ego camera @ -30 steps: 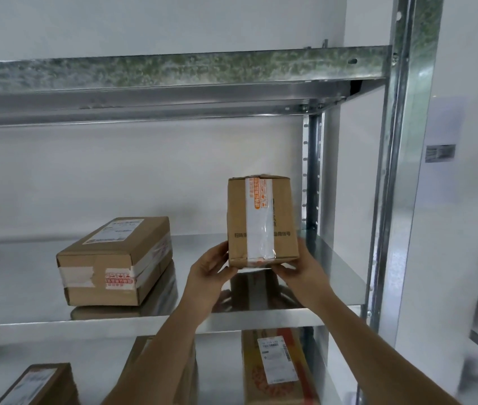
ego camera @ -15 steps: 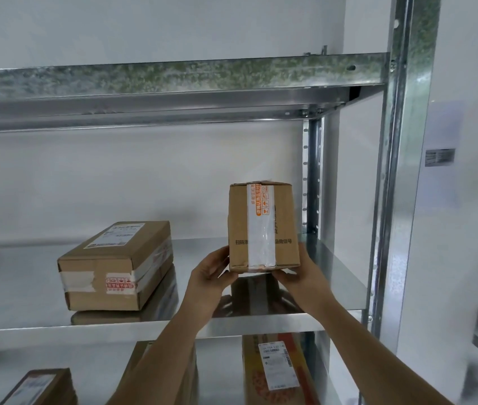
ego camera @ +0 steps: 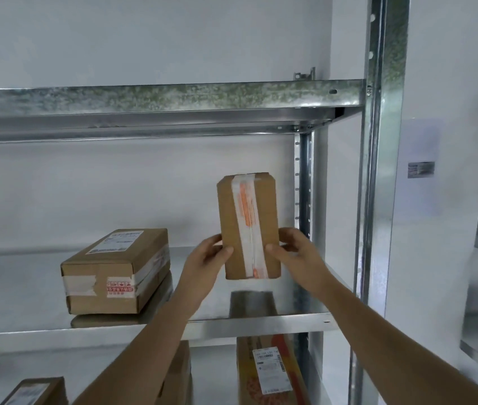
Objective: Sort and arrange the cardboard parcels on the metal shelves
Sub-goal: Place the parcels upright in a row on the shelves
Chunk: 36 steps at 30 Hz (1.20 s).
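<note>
A small cardboard parcel (ego camera: 249, 226) with a white and orange tape strip stands upright on end, held just above the middle metal shelf (ego camera: 255, 324) near its right end. My left hand (ego camera: 207, 258) grips its lower left side, thumb on the front face. My right hand (ego camera: 297, 254) grips its lower right side the same way. A larger taped parcel (ego camera: 115, 273) with a white label lies flat on the same shelf to the left.
The upper shelf beam (ego camera: 167, 97) runs overhead. A steel upright (ego camera: 381, 171) stands right of the parcel. On the shelf below lie a labelled orange-printed parcel (ego camera: 269, 372), a parcel (ego camera: 177, 372) behind my left forearm and another (ego camera: 34, 391) at the bottom left.
The held parcel has been lifted and turned, so a taller, narrower face now points at me. Both hands have shifted up its sides. The view has tilted up.
</note>
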{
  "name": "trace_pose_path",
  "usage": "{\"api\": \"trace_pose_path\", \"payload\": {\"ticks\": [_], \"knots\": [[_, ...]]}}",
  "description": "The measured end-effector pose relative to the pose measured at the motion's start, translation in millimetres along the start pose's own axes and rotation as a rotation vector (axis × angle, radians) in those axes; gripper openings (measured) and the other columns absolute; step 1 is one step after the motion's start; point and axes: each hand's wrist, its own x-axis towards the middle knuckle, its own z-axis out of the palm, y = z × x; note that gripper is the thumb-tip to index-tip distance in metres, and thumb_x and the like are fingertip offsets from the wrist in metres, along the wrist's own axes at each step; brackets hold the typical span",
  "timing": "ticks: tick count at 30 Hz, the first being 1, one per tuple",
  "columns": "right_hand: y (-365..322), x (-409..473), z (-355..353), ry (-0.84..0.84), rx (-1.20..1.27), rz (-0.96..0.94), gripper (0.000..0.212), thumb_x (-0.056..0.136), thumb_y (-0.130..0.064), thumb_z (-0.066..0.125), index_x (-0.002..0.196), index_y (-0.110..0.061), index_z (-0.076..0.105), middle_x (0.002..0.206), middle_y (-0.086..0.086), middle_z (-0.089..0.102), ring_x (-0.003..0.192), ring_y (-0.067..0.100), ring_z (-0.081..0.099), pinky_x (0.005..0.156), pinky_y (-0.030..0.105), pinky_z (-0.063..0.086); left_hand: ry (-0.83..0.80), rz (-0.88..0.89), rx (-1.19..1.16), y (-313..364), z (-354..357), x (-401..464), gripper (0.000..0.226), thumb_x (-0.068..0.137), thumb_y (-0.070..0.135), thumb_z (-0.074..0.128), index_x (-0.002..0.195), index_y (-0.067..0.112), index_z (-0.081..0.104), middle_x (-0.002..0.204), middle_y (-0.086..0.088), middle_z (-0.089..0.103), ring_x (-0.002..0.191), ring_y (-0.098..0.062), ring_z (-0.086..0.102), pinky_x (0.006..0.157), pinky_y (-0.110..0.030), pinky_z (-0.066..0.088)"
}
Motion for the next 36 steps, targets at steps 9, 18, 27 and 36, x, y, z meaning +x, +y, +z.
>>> {"api": "trace_pose_path", "payload": {"ticks": [9,18,27,36], "knots": [[-44.5,17.0,-19.2,-0.058,0.273,0.179,0.052,0.097,-0.064,0.045,0.126,-0.027,0.068,0.124,-0.004,0.071,0.116,0.020,0.067,0.104,0.047,0.053,-0.060,-0.147,-0.170,52.8,-4.8,15.6,0.054,0.104,0.061,0.037,0.140,0.028,0.060,0.137,0.006,0.066,0.130,-0.014,0.057,0.117,-0.043,0.042],[-49.9,9.7,-15.5,-0.086,0.340,0.191,0.040,0.100,-0.056,0.043,0.125,-0.032,0.064,0.128,-0.006,0.069,0.116,0.025,0.067,0.102,0.051,0.054,-0.080,-0.145,-0.169,54.2,-5.5,13.2,0.048,0.103,0.060,0.040,0.137,0.033,0.062,0.135,0.010,0.066,0.131,-0.013,0.057,0.115,-0.042,0.044],[-48.3,8.7,-14.6,-0.095,0.356,0.183,0.032,0.102,-0.052,0.043,0.116,-0.034,0.066,0.126,-0.005,0.070,0.113,0.024,0.068,0.101,0.049,0.055,-0.087,-0.138,-0.174,49.0,-7.3,13.2,0.047,0.104,0.058,0.041,0.139,0.035,0.060,0.140,0.009,0.063,0.132,-0.013,0.056,0.116,-0.043,0.043],[-43.5,10.2,-14.2,-0.102,0.315,0.177,0.026,0.104,-0.047,0.044,0.115,-0.035,0.064,0.128,-0.006,0.068,0.121,0.022,0.064,0.107,0.047,0.050,-0.096,-0.195,-0.356,43.3,-8.0,10.6,0.045,0.105,0.058,0.037,0.131,0.033,0.064,0.136,0.009,0.065,0.133,-0.022,0.055,0.113,-0.055,0.044]]}}
